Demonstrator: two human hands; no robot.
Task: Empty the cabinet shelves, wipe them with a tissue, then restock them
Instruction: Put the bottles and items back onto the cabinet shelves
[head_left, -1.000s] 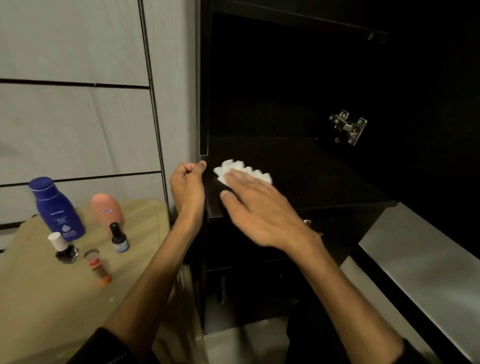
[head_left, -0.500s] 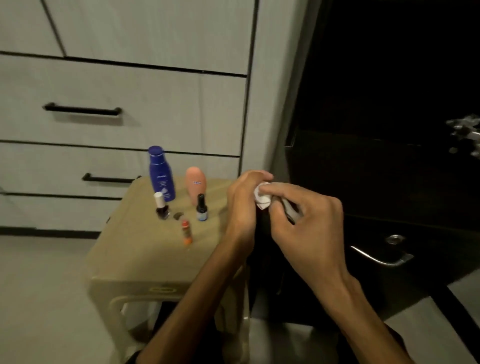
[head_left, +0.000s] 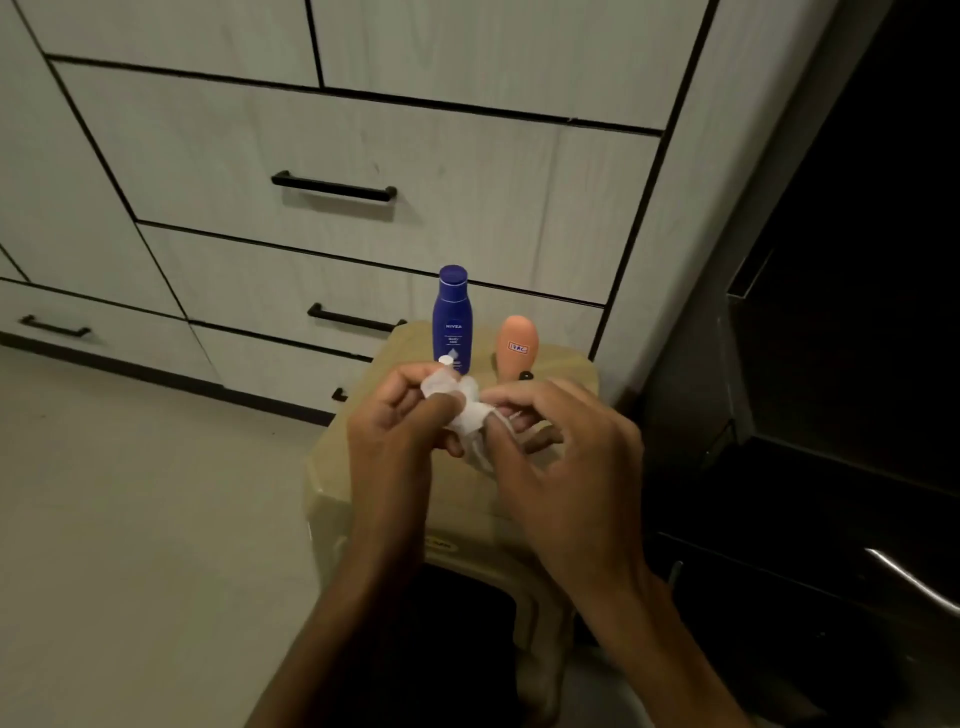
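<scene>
A crumpled white tissue (head_left: 462, 408) is held between both hands above a beige plastic stool (head_left: 332, 467). My left hand (head_left: 400, 421) grips its upper part with curled fingers. My right hand (head_left: 561, 452) pinches its lower end. Behind the hands a blue Nivea lotion bottle (head_left: 453, 322) and an orange oval bottle (head_left: 516, 343) stand upright on the stool. A white cap (head_left: 444, 359) and a small black cap (head_left: 525, 374) of little bottles peek out above my fingers. The dark open cabinet (head_left: 852, 312) fills the right side.
A pale wood-grain drawer unit with black bar handles (head_left: 333, 186) stands behind the stool. Light floor (head_left: 130, 519) spreads to the left. A metal handle (head_left: 914, 582) shows on the dark cabinet's lower part at the right edge.
My right hand lifted the tissue off the cabinet shelf and both hands now bunch it over the stool. The view swung left and down, away from the cabinet interior.
</scene>
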